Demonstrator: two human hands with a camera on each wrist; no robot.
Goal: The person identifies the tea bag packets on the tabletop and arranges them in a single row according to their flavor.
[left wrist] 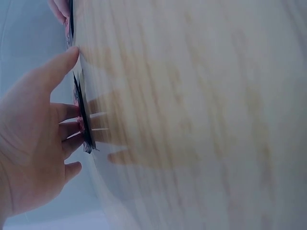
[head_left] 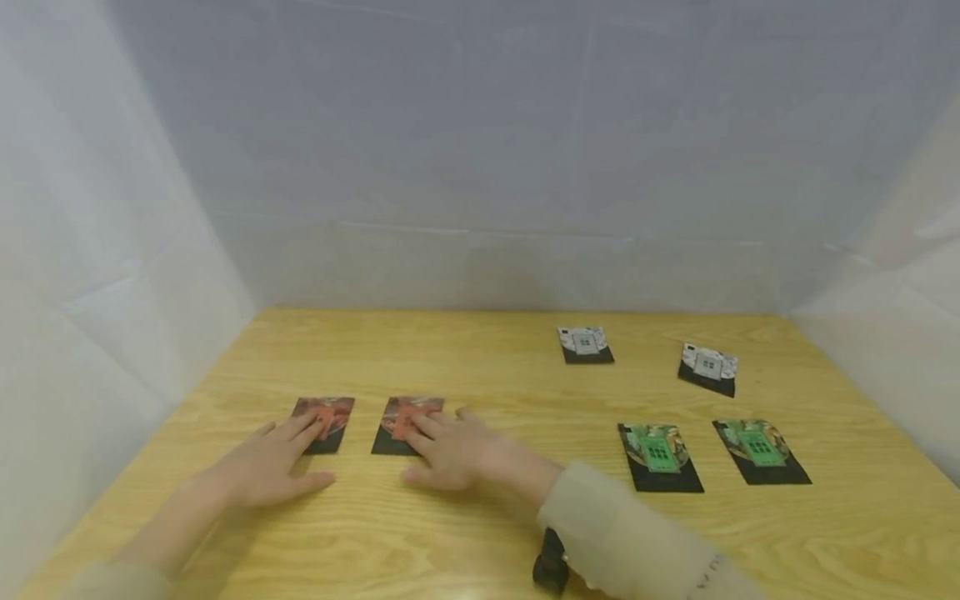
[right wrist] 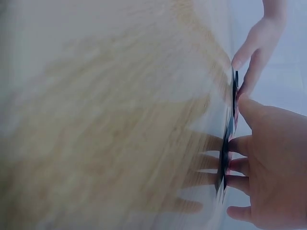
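Observation:
Two flat red-and-black packets lie side by side on the left half of the wooden table (head_left: 450,358). On the left packet (head_left: 339,429) rest the outstretched fingertips of my left hand (head_left: 262,467), its thumb spread to the side over the wood. My right hand (head_left: 457,450) touches the other red packet (head_left: 390,429) with extended fingers, and its little finger reaches past the packet's edge. Both wrist views show each hand, the left (left wrist: 33,134) and the right (right wrist: 278,163), with straight fingers against a thin packet edge. Neither hand grips anything.
Two green-and-black packets, one nearer (head_left: 660,458) and one further right (head_left: 761,452), lie on the right side. Behind them are two white-and-black packets, one left (head_left: 585,344) and one tilted (head_left: 707,368). White sheeting (head_left: 480,167) walls the back and sides. A black object (head_left: 551,562) sits by my right sleeve.

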